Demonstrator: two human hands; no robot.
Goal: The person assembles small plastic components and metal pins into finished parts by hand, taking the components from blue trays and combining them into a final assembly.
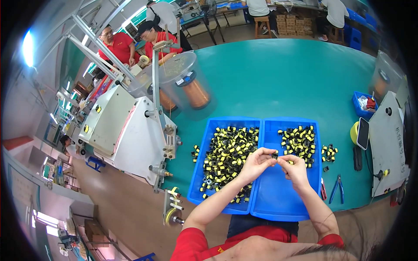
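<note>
Between the fingertips of my left hand (256, 165) is a small coil bobbin (274, 155), black with yellow tape. My right hand (296, 170) is closed in a pinch right beside it; whatever its fingertips grip is too small to make out. Both hands are above two blue trays standing side by side. The left tray (198, 174) is heaped with many such black and yellow coil bobbins (228, 150). In the right tray (278, 195) a smaller heap of bobbins (299, 141) lies at the far right, and bare blue bottom shows nearer me.
Blue-handled cutters (336, 189) and loose bobbins (329, 152) lie right of the trays on the green table (278, 78). A phone (362, 133) stands near a white machine (389, 148). At left are a winding machine (130, 143) and copper wire spools (196, 92). Co-workers (117, 45) are farther back.
</note>
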